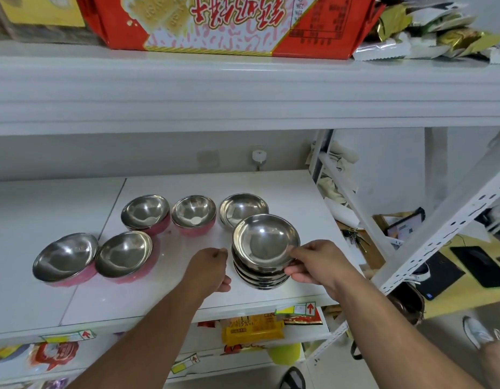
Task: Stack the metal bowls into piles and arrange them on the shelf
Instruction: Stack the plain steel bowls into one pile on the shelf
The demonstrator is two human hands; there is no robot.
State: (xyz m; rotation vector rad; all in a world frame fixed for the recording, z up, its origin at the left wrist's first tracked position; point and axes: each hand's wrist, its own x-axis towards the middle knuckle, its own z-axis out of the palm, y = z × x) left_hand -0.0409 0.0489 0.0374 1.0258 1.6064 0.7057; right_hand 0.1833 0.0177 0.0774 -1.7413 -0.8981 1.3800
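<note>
A pile of several shallow metal bowls (264, 248) stands near the front right of the white shelf (187, 189). My right hand (317, 263) grips the pile's right side, thumb over the top bowl's rim. My left hand (210, 269) hovers just left of the pile, fingers curled, holding nothing. One single shallow metal bowl (241, 207) sits behind the pile. Two pink-sided metal bowls (146, 213) (194, 213) stand in the back row. Two more pink-sided bowls (65, 256) (123, 254) lean at the front left.
The upper shelf's thick front edge (243, 88) hangs overhead, with a red box (229, 23) on it. A slanted white perforated upright (439, 234) rises to the right of the shelf. Snack packets (251, 328) lie on the shelf below.
</note>
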